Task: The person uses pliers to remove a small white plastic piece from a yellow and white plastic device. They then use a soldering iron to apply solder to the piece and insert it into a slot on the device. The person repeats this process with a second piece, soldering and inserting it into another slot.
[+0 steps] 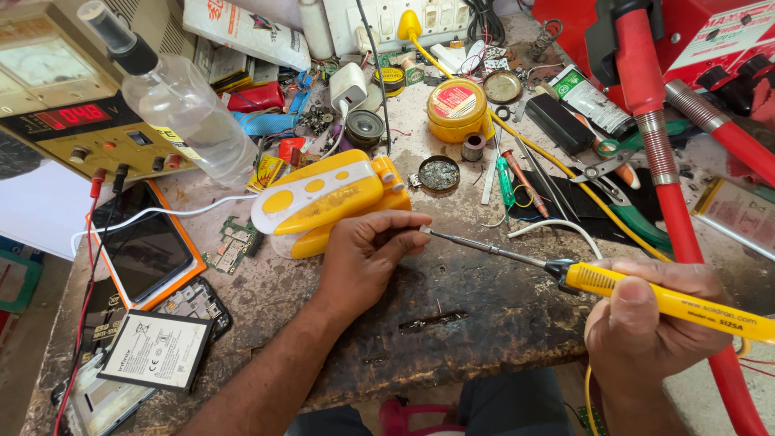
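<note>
Here your soldering iron [646,292] tip meets the small part pinched at the yellow gadget [327,202].

Your right hand [650,323] is clenched around the iron's yellow handle, its thin metal tip reaching left to the fingertips [404,234] of your left hand [363,258], which pinch something too small to make out, just beside the yellow-and-white device lying on the scorched workbench [452,315]. Judging from this, the joint is being worked right now, not finished: the device lies in the middle of the bench, and the open solder tin [440,173] behind it is near. A loose phone battery [157,349] and a bare circuit board [234,242] wait off to your left, untouched.
</note>
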`<state>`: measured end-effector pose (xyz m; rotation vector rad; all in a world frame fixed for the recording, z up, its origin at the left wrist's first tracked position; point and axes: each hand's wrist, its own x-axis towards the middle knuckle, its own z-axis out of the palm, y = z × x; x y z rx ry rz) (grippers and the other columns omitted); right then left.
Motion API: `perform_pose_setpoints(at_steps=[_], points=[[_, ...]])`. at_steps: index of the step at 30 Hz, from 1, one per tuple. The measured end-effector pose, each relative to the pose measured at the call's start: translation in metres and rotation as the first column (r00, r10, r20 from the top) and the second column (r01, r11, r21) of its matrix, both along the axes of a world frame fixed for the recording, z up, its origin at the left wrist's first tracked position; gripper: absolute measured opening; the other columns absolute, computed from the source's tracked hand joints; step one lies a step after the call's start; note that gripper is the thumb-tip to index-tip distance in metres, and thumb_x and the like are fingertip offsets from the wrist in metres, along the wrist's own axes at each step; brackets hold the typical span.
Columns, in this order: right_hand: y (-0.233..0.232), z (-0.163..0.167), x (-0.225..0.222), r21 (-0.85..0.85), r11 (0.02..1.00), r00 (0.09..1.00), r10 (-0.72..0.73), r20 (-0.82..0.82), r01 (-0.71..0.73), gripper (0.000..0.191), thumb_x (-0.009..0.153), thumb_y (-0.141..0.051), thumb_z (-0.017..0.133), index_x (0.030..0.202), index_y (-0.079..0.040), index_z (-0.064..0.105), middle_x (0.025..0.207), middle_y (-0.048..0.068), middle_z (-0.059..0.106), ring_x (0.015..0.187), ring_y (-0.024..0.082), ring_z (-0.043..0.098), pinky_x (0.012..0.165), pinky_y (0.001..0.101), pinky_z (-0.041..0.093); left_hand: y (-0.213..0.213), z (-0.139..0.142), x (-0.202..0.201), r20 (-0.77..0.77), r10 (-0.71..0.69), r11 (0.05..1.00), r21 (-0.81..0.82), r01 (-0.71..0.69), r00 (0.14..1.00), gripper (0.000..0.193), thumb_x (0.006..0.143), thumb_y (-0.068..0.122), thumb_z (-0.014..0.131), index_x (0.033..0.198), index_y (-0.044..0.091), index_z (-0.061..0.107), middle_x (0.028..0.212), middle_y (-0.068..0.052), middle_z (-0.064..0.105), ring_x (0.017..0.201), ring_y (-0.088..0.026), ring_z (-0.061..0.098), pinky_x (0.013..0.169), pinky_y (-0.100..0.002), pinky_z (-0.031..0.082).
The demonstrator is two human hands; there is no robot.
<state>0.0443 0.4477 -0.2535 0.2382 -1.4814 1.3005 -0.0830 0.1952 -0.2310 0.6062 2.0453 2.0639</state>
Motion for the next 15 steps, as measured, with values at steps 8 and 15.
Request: perform_pose_setpoints(at_steps=[8, 15], points=[[0.0019, 0.0003, -0.0037, -0.010, 1.000, 1.000, -0.013, -0.008, 0.013, 0.041, 0.113, -0.031, 0.075, 0.102, 0.003, 0.055, 0.090, 0.016, 0.069, 0.075, 0.018, 0.069, 0.079, 0.0265, 0.060, -0.0005, 0.0023, 0.0003, -0.022, -0.006, 1.000, -0.013, 0.006, 1.000, 0.023, 0.093, 0.001, 0.072, 0.116, 0.000, 0.076, 0.096, -0.002, 0.077, 0.085, -0.004, 0.068, 0.078, -0.021, 0.057], [0.0012, 0.0001, -0.0018, 0.029, 0.999, 1.000, -0.013, -0.010, 0.014, 0.042, 0.115, -0.032, 0.074, 0.102, 0.003, 0.056, 0.092, 0.014, 0.069, 0.077, 0.018, 0.071, 0.080, 0.0263, 0.061, -0.0002, 0.0026, 0.0009, -0.014, 0.000, 0.999, -0.034, 0.000, 1.000, 0.023, 0.092, 0.001, 0.073, 0.115, 0.001, 0.077, 0.095, -0.001, 0.077, 0.085, -0.004, 0.068, 0.078, -0.020, 0.057]])
